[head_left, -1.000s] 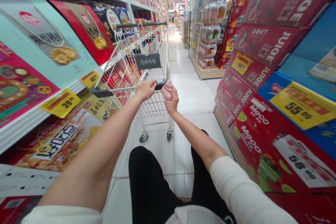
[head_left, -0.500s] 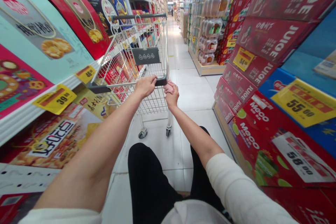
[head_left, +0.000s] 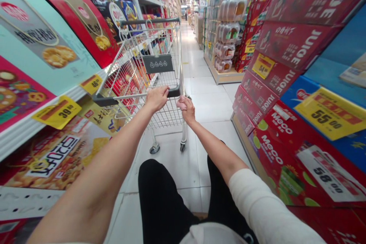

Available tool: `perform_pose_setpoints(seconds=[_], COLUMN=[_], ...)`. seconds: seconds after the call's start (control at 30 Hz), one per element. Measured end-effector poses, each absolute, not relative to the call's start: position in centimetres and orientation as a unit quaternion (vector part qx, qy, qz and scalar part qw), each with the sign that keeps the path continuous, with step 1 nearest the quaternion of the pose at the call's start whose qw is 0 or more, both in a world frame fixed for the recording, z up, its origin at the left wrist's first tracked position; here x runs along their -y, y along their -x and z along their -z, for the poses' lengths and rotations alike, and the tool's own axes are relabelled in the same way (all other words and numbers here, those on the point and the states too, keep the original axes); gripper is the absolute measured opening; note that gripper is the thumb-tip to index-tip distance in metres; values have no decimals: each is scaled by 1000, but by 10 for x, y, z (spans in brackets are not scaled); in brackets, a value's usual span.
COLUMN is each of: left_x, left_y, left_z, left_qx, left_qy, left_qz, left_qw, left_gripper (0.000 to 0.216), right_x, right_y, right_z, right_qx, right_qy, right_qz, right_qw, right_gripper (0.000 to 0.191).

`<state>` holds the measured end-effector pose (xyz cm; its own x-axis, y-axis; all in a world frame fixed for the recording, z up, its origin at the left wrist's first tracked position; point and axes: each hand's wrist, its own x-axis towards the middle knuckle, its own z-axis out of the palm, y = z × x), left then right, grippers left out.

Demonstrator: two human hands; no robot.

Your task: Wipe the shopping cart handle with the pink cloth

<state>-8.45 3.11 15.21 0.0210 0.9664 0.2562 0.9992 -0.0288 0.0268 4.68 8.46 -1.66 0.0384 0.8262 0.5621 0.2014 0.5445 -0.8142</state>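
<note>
Grey plastic runs under my left grip [head_left: 156,98], which is closed around the handle [head_left: 174,92] of a wire shopping cart [head_left: 150,20], right of the bar's middle. My right grip [head_left: 187,109] is curled tight on a pink cloth [head_left: 181,103], bunched at the handle's right end, just beside the left grip; whether the cloth touches the bar I cannot tell. Both arms are stretched forward, bare to the white sleeves, above my black trousers [head_left: 162,202].

The cart stands on the pale tiled floor [head_left: 206,95] of a supermarket aisle, close to the left-hand shelf [head_left: 17,133], its basket tilted in the wide view. A grey sign plate [head_left: 158,63] hangs on the basket's near wall. Along the shelf's front edge sits a yellow price tag [head_left: 58,111] reading 39, with large biscuit boxes [head_left: 42,42] leaning above it. Across the aisle, well apart from the cart, red juice cartons [head_left: 291,42] are stacked over red Meco boxes [head_left: 274,148]. Further down on that side stand wrapped bottle packs [head_left: 228,30].
</note>
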Motion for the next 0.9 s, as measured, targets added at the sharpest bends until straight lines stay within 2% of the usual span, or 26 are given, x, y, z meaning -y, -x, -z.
perform_pose_setpoints(seconds=[0.2, 0.4, 0.6, 0.73, 0.8, 0.9], left_x=[-30, -28, -23, -19, -18, -16], left_y=[84, 85, 82, 83, 81, 74], left_z=[-150, -149, -152, -152, -151, -151], left_qx=[693, 693, 696, 696, 697, 700], left_qy=[705, 706, 704, 704, 702, 699], left_qz=[106, 106, 111, 110, 110, 110], left_qw=[103, 100, 90, 91, 96, 99], left_gripper=[44, 43, 43, 43, 43, 43], right_x=[-64, -58, -49, -26, -31, -49], right_y=[-41, -45, -37, -44, -53, -58], right_z=[29, 28, 26, 45, 47, 44], right_qx=[614, 631, 608, 615, 573, 522], right_qy=[416, 414, 442, 386, 416, 484], right_qz=[-272, -257, -265, -273, -278, -282], right_qw=[613, 603, 604, 631, 649, 643], right_gripper=[46, 34, 37, 22, 27, 47])
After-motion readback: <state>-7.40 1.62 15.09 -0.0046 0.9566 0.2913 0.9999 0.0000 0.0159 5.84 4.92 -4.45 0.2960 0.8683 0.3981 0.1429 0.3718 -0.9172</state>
